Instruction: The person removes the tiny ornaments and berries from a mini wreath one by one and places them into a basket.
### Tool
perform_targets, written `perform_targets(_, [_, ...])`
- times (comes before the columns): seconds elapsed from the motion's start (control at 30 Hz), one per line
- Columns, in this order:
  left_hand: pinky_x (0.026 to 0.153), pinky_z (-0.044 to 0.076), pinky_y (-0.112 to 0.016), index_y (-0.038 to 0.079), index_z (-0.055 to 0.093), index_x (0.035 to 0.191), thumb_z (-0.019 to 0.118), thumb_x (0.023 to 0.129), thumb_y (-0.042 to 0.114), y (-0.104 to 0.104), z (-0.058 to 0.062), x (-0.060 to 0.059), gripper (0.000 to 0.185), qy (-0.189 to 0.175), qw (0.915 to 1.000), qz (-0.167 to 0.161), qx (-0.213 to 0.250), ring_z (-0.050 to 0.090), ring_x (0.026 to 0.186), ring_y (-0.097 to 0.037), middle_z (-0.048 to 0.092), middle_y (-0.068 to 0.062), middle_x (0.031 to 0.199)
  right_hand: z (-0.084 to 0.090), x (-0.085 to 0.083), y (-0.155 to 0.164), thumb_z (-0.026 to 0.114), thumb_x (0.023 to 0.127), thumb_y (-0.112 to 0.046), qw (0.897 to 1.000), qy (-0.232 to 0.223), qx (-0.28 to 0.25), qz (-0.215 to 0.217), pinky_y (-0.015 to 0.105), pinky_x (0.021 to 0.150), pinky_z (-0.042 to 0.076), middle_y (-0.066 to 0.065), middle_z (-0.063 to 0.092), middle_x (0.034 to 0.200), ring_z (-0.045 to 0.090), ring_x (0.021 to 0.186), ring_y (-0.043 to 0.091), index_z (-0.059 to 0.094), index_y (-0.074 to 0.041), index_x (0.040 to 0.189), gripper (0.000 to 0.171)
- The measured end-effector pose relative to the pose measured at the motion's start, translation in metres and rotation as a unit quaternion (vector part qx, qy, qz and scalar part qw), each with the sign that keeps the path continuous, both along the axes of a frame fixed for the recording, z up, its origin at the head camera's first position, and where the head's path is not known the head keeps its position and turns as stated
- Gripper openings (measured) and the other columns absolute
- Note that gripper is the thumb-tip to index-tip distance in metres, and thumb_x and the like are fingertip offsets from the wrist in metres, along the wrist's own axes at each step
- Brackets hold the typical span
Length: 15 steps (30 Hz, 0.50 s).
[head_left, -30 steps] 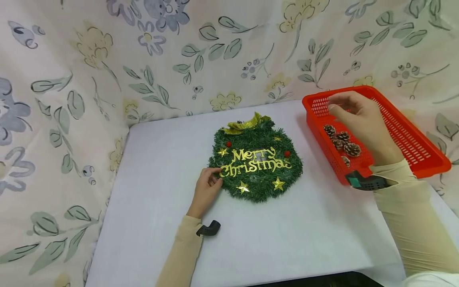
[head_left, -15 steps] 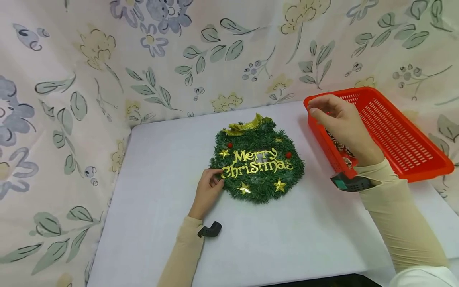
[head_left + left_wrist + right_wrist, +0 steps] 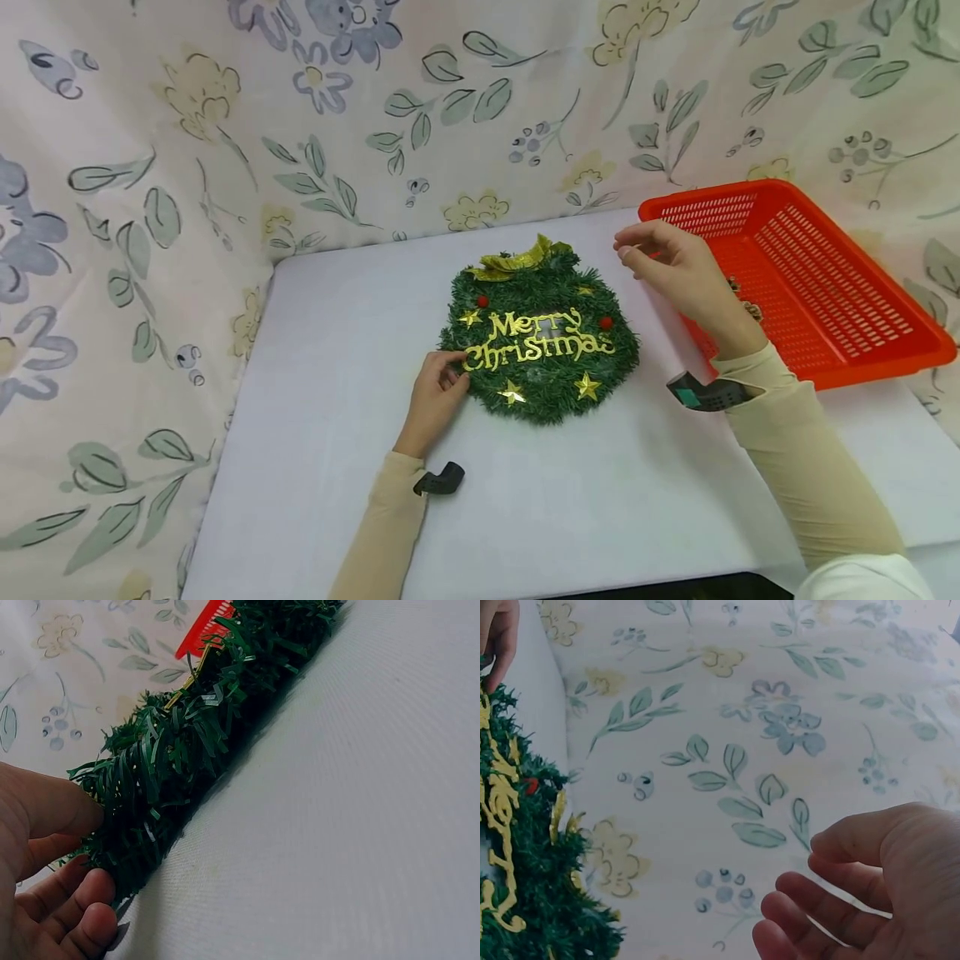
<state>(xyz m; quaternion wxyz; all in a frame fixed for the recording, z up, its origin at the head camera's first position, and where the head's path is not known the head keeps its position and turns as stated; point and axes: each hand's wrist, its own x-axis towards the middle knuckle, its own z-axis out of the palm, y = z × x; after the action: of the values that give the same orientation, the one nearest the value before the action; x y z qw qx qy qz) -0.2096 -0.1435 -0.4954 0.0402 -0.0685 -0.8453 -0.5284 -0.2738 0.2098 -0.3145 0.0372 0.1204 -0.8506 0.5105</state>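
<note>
In the head view a green tinsel wreath (image 3: 540, 383) lies on the table, with gold "Merry Christmas" lettering (image 3: 536, 337), gold stars (image 3: 587, 386), red balls (image 3: 606, 322) and a gold bow (image 3: 510, 265) at its top. My left hand (image 3: 437, 396) pinches the wreath's left edge; in the left wrist view the thumb (image 3: 64, 806) sinks into the tinsel, hiding part of the grip. Between the wreath and the red basket, my right hand (image 3: 686, 279) hangs above the table. Its fingers (image 3: 810, 907) are loosely bent, and nothing shows between them and the thumb.
The red plastic basket (image 3: 862, 377) stands at the table's right side. A few pinecones (image 3: 752, 311) inside it are mostly hidden by my right arm. Floral cloth (image 3: 450, 108) hangs behind the white table (image 3: 337, 333); a dark edge shows at the front.
My right hand has moved left from above the basket to the space between it and the wreath. The left hand and wreath have stayed put.
</note>
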Motion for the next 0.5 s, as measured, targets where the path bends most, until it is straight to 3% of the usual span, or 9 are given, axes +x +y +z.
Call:
perform_targets(0.33, [0.066, 0.038, -0.022, 0.010, 0.064, 0.131, 0.065, 0.098, 0.006, 0.003, 0.000, 0.000, 0.034, -0.004, 0.9999, -0.002, 0.010, 0.048, 0.080, -0.015, 0.056, -0.013, 0.124, -0.026, 0.000, 0.000, 0.062, 0.102, -0.024, 1.000, -0.014, -0.005, 0.002, 0.019, 0.077, 0.051, -0.021, 0.065, 0.107, 0.063, 0.088, 0.007, 0.064, -0.007, 0.126, 0.029])
perform_targets(0.5, [0.066, 0.036, -0.022, 0.008, 0.063, 0.132, 0.066, 0.097, 0.005, 0.004, 0.000, 0.000, 0.035, -0.002, 0.9999, 0.003, 0.011, 0.048, 0.080, -0.018, 0.055, -0.016, 0.125, -0.039, -0.003, -0.001, 0.060, 0.103, -0.021, 1.000, -0.002, 0.008, 0.008, 0.019, 0.076, 0.051, -0.008, 0.067, 0.112, 0.062, 0.087, 0.005, 0.066, -0.005, 0.125, 0.029])
